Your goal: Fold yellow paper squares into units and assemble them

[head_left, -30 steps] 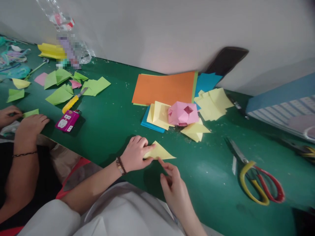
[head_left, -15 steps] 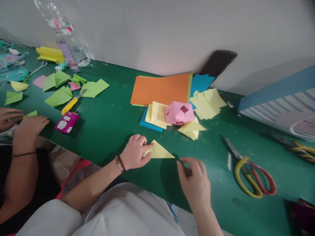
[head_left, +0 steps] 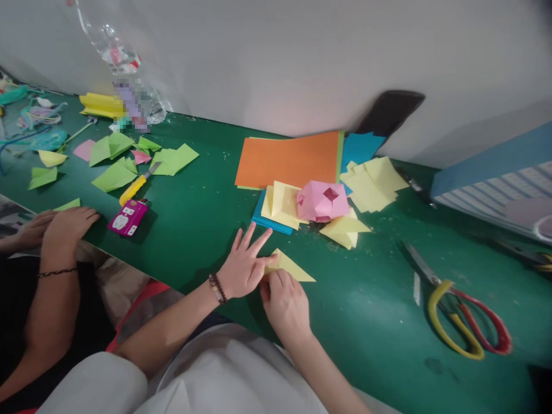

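Observation:
A pale yellow paper (head_left: 296,270), folded into a triangle, lies on the green table (head_left: 185,230) in front of me. My left hand (head_left: 242,265) rests at its left end with the fingers spread, one fingertip touching the paper near its top corner. Close beside it, my right hand (head_left: 286,303) is closed, fingers curled and pinching at the paper's lower left edge. That corner of the paper is hidden behind my hands. Just beyond are a pink folded paper ball (head_left: 322,201), yellow sheets (head_left: 285,202) and a blue paper stack (head_left: 272,223).
Scissors (head_left: 457,316) with red and yellow handles lie at right, near a blue box (head_left: 495,172). Orange paper (head_left: 288,160) is at the back. Left are a purple box (head_left: 128,217), a yellow cutter (head_left: 133,190), green papers (head_left: 115,174) and another person's hands (head_left: 71,227).
My right hand has moved left from beyond the triangle's right tip to its left end and closed there. My left hand's fingers have spread apart. The view has shifted slightly.

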`<state>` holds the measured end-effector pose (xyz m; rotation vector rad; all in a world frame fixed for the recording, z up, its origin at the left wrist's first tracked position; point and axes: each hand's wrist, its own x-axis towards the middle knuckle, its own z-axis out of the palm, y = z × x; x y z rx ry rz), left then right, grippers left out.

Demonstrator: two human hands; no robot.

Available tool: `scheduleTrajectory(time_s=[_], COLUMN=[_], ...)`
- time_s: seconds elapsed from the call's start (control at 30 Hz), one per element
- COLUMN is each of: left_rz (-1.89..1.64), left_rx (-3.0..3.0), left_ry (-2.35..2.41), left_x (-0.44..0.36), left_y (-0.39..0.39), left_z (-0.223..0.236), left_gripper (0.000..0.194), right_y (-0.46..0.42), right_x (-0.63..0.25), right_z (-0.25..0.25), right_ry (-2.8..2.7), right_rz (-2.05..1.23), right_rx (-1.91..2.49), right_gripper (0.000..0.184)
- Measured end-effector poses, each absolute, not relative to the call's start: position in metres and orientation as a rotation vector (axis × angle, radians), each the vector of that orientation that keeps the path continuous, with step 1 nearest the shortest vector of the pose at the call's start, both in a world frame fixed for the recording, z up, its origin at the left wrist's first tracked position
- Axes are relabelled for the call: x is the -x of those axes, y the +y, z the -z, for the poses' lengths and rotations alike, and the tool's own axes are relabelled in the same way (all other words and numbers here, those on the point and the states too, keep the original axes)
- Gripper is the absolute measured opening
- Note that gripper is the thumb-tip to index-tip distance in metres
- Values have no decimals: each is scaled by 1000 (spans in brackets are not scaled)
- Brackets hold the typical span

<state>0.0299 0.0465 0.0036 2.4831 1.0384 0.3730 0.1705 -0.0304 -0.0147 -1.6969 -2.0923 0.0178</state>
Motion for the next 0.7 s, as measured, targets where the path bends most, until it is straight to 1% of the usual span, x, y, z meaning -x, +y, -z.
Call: scheduleTrajectory(time_s=[0.1,0.23,0.33,0.4,0.43,0.5,0.57,0.7], left_rz=[-361,-343,-339,-351,-358,-376,-399,-431], left_rx=[-2487,-2482,-2465,-2454,-2449,-2436,-2424,-2410], left_ry=[1023,1034,1036,1027,1022,1019,1014,987], left_x=[-29,-29,-28,-28,-28,-27,-27,-28], left_y=[48,48,48,48,48,47,47,46], left_z=[-3,-4,-3,-2,-1,-1,-1,-3], left_gripper=[46,47,48,48,49,52,53,49], right_y=[-31,-29,-28,-26,-25,-24,-23,-23], right_x=[-157,-150,-173,-202,-217,-243,-258,-255], right_z=[19,14,2,-3,-4,-1,5,13], right_ry=[-2076,-2060,-2040,-1890,-1802,-1833,-1894,-1870], right_rz=[-52,-119,-180,-171,-127,-93,-146,-331], right_rx=[1684,1619,1542,1614,1701,1815,1843,1818], right_gripper=[17,18,17,12,17,31,39,37])
